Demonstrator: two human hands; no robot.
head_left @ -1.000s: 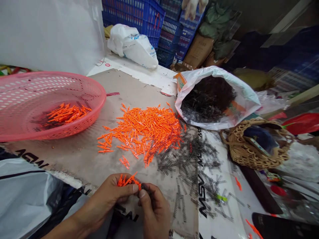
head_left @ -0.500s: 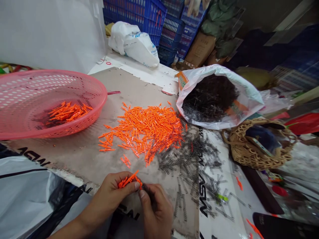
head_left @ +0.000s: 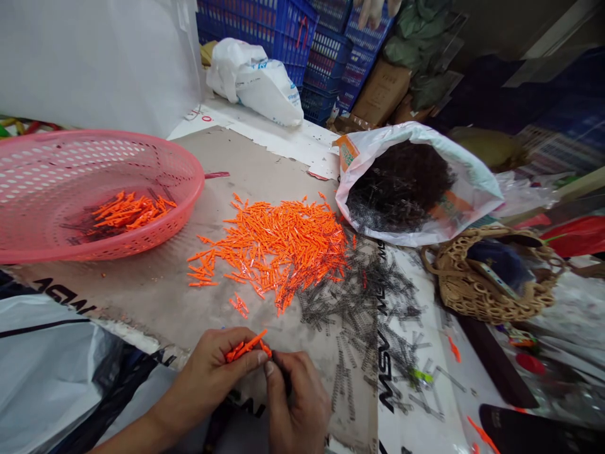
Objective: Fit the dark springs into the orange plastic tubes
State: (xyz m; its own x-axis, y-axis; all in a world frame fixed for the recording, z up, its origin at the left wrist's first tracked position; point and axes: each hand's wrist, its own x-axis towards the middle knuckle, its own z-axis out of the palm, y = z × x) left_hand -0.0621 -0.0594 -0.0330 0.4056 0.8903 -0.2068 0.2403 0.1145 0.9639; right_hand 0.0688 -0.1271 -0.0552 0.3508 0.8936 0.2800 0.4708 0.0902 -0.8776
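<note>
Orange plastic pieces (head_left: 243, 348) sat clamped in the left hand (head_left: 208, 372); the right hand (head_left: 297, 403) pinched a dark coil spring (head_left: 283, 373) beside them; a loose orange pile (head_left: 274, 252) lay beyond the grip.

Blue crates (head_left: 326, 69) stand stacked at the back; a cardboard box (head_left: 380, 91) leans beside them; a white panel (head_left: 94, 57) rises left.

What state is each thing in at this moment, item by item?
Left hand: gripping orange plastic pieces
Right hand: curled around a dark item
Orange pile: loose on a cardboard sheet
Pink basket: upright, some orange pieces inside
White sack: open, full of dark springs
</note>
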